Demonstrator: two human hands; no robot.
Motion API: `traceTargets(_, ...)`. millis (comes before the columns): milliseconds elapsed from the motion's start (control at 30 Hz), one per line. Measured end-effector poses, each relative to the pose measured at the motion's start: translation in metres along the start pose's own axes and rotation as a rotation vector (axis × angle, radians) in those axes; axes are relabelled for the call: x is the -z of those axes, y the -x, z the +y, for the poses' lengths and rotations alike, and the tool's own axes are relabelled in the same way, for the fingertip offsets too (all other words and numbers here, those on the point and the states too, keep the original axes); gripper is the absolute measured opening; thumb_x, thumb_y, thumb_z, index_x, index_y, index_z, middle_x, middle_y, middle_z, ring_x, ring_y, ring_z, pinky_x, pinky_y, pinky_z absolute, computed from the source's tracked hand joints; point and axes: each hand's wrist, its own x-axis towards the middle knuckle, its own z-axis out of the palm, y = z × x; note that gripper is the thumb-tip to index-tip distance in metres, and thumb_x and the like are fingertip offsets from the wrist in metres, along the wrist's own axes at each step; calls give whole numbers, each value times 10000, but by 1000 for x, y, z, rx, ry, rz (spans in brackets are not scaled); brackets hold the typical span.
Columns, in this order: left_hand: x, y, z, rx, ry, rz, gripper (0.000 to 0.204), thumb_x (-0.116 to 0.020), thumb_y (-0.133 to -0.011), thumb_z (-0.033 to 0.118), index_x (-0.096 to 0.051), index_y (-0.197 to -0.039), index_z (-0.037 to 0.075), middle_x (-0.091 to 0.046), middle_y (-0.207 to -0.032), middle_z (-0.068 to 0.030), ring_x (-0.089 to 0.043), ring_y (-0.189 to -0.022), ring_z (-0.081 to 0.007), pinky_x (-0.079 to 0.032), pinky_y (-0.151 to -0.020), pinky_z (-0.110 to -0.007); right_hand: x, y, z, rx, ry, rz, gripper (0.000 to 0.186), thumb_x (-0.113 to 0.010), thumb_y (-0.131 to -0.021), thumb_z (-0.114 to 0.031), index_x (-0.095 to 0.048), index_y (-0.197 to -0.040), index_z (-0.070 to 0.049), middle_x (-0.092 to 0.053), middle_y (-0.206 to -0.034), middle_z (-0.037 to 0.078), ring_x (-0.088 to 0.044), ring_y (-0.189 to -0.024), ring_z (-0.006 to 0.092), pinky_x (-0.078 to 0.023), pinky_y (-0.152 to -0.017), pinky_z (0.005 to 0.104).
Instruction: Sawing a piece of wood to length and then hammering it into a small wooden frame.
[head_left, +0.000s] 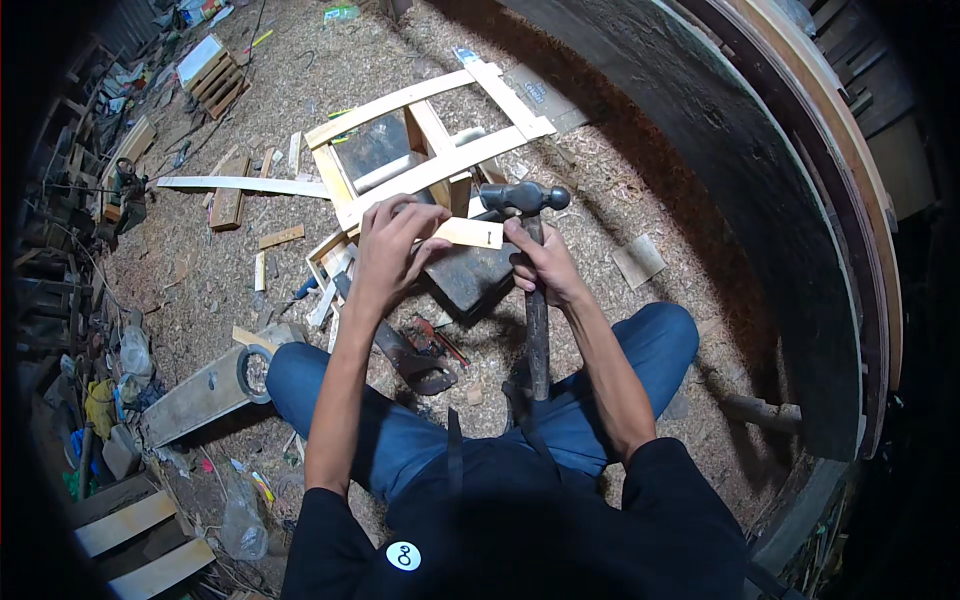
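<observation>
My left hand [398, 240] is closed on one end of a short pale wood piece [470, 232], fingers bent over it. A small dark nail shows on the wood near its right end. My right hand [545, 262] grips a ball-peen hammer [538, 330] high on its worn wooden handle, with the dark metal head above the fist. The right thumb is at the wood's right end; whether it pinches the wood I cannot tell. Below the wood is a dark, flat-topped block [475, 280]. Just beyond my hands lies a pale wooden frame [440, 160] with crosspieces.
A handsaw [408, 362] lies between my knees, near a red-and-black tool. Wood offcuts [230, 195] and a long thin strip [245, 185] lie to the left on shavings-covered ground. A large curved dark panel [740, 170] stands along the right. Plastic litter [240, 525] is at lower left.
</observation>
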Motion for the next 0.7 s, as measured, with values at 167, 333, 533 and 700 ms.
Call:
traceTargets(167,15,-42,-13,-58,-212,197,372,-748,-785,341,-696,-1114,175,-546,-1296,-64,-466,-1248,-292,-320,-1045,-437,-13,-17,-35,108,105,-21,195,-699,-915,-255,-594,-936,-92,-453,-606,-77,-348,-401,17,-301,-368,207)
traceTargets(333,-20,-54,-12,484,382,401,546,-716,-890,312,-485,-1297,31,-571,-1182,-154,-592,-1056,-243,-490,-895,-388,-30,-53,-37,207,-17,59,186,-705,-910,-220,-595,-919,-71,-470,-599,-58,-375,-403,24,-319,-357,212)
traceTargets(533,-58,-75,-43,735,924,339,533,-646,-931,132,-372,-1370,3,-651,-909,-107,-643,-699,-132,-554,-598,-258,-36,-80,-16,299,173,139,212,-712,-902,-240,-668,-842,-41,-528,-554,-22,-446,-375,59,-339,-346,249)
traceTargets(700,-64,-94,-79,752,878,211,532,-670,-903,119,-404,-1342,-18,-646,-934,-127,-643,-663,-140,-546,-552,-264,-26,-93,-15,429,656,422,445,-713,-847,-419,-699,-933,18,-688,-742,185,-686,-727,286,-516,-691,417)
